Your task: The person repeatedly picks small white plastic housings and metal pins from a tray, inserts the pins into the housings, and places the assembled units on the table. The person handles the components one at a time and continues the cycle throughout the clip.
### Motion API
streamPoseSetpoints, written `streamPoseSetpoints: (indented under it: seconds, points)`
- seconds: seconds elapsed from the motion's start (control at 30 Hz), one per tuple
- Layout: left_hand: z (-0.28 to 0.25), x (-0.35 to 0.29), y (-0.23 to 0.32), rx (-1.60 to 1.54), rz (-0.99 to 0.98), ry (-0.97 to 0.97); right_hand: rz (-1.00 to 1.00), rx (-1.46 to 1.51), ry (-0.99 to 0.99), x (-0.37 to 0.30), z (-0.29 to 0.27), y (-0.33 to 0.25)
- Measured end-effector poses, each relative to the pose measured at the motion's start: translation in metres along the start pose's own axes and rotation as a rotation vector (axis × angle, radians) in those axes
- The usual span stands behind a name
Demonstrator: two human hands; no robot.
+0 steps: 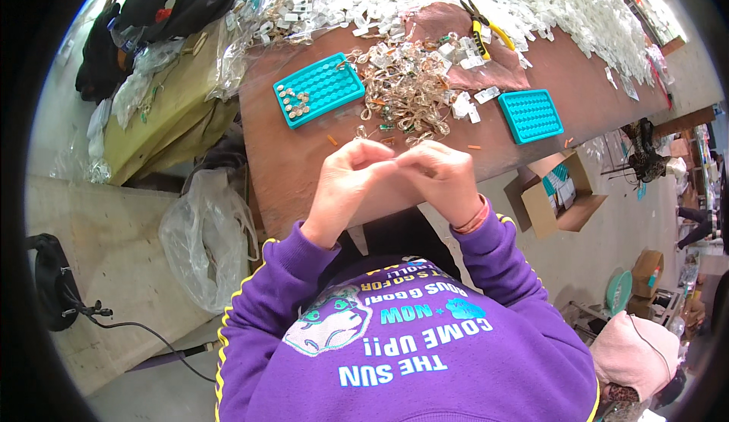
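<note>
Left hand (345, 179) and right hand (448, 175) hovering at the desk's (285, 171) near edge, fingertips nearly touching, cannot tell whether either grip is clamping anything, bare desk lying open leftward, beige cord heap (410, 88) sitting just beyond, between teal trays (531, 116), white pieces (585, 23) crowding farther back.

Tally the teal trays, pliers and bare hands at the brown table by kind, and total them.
Teal trays: 2 (left tray, right tray)
Yellow-handled pliers: 1
Bare hands: 2 (left hand, right hand)
Total: 5
</note>
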State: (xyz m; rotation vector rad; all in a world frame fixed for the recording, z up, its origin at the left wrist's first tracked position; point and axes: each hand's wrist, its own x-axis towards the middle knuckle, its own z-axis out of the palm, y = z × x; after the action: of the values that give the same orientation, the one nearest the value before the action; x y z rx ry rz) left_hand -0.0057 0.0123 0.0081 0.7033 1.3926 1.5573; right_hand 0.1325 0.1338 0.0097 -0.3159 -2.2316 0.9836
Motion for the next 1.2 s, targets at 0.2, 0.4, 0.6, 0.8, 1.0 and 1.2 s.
streamPoseSetpoints:
  seconds: [0.2, 0.4, 0.6, 0.8, 1.0, 1.2]
  points:
    - [0.065, 0.094, 0.015, 1.155, 1.006, -0.188, 0.5, 0.534, 0.452, -0.032, -0.053, 0.013]
    - [0.106, 0.153, -0.003, 1.756, 0.911, -0.496, 0.464, 0.514, 0.549, -0.055, -0.077, 0.018]
    - [0.091, 0.17, 0.0, 1.788, 1.032, -0.553, 0.459, 0.538, 0.548, -0.057, -0.075, 0.027]
    - [0.07, 0.156, 0.03, 0.885, 0.99, -0.175, 0.452, 0.592, 0.557, -0.051, -0.068, 0.027]
    - [0.01, 0.079, 0.037, 0.417, 0.632, 0.085, 0.477, 0.666, 0.413, -0.036, -0.051, 0.017]
    - [-0.046, 0.007, -0.002, 0.515, 0.295, 0.322, 0.561, 0.813, 0.136, -0.007, 0.0, 0.002]
